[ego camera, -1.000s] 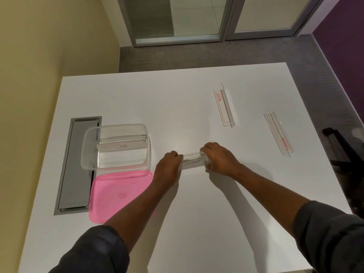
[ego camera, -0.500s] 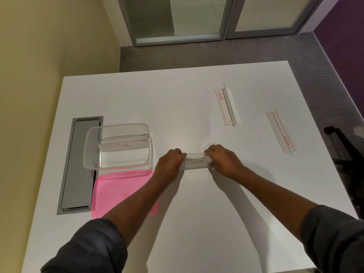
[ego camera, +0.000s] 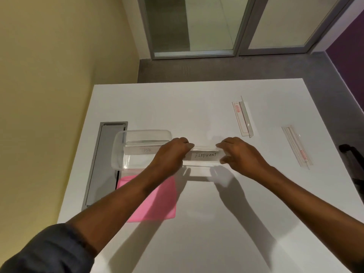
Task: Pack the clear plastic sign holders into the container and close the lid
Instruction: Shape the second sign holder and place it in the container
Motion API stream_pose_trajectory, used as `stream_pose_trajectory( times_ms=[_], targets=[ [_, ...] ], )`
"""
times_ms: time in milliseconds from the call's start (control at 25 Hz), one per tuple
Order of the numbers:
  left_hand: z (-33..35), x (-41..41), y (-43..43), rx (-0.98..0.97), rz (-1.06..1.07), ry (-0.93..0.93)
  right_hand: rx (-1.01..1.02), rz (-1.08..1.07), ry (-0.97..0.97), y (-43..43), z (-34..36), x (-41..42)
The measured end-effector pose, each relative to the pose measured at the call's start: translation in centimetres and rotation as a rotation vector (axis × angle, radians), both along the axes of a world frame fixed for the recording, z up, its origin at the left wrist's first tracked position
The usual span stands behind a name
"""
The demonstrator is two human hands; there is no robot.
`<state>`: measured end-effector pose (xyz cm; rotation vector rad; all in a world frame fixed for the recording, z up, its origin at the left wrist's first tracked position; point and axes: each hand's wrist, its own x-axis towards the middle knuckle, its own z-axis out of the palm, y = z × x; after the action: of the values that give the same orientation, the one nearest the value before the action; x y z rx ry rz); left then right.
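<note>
Held clear of the white table [ego camera: 206, 223], casting a shadow: clear sign holder marked ELEPHANT [ego camera: 204, 156], gripped at its ends by left hand [ego camera: 171, 154] and right hand [ego camera: 239, 154], just right of the clear container [ego camera: 118, 154]. Inside the container, a holder lettered DOG [ego camera: 141, 149]. Pink lid [ego camera: 157, 201] flat in front, partly under the left forearm. Two more holders [ego camera: 243, 117] [ego camera: 297, 146] lying further right. Grey cable hatch [ego camera: 104, 164] at left. Beyond: yellow wall, grey carpet, glass doors.

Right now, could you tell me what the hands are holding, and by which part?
Both hands, left and right, hold the ELEPHANT holder by its two ends.
</note>
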<state>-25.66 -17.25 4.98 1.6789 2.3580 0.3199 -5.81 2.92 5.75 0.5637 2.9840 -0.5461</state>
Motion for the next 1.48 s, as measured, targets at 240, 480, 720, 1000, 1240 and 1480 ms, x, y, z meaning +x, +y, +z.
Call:
stream_pose_trajectory(
  times_ms=[240, 480, 720, 1000, 1240, 1480],
  targets=[
    [3.2, -6.8, -7.2, 0.033, 0.049, -0.009, -0.029, 0.103, 0.056, -5.5, 1.6, -7.7],
    [2.2, -11.1, -12.4, 0.007, 0.11, -0.008, 0.035, 0.19, -0.032, -10.3, 0.2, -14.8],
    [-1.1, -13.9, -14.5, -0.033, 0.129, -0.008, 0.066, 0.226, -0.123, -12.8, -2.8, -18.7],
    [-5.3, -14.7, -14.0, -0.187, 0.065, 0.004, 0.129, 0.26, -0.239, -14.4, -6.7, -20.1],
    [-7.5, -15.1, -13.1, -0.243, 0.046, -0.016, 0.184, 0.284, -0.352, -15.1, -8.2, -21.2],
    [-8.4, -15.7, -12.5, -0.29, 0.036, -0.02, 0.21, 0.275, -0.413, -15.5, -8.9, -21.9]
  ],
)
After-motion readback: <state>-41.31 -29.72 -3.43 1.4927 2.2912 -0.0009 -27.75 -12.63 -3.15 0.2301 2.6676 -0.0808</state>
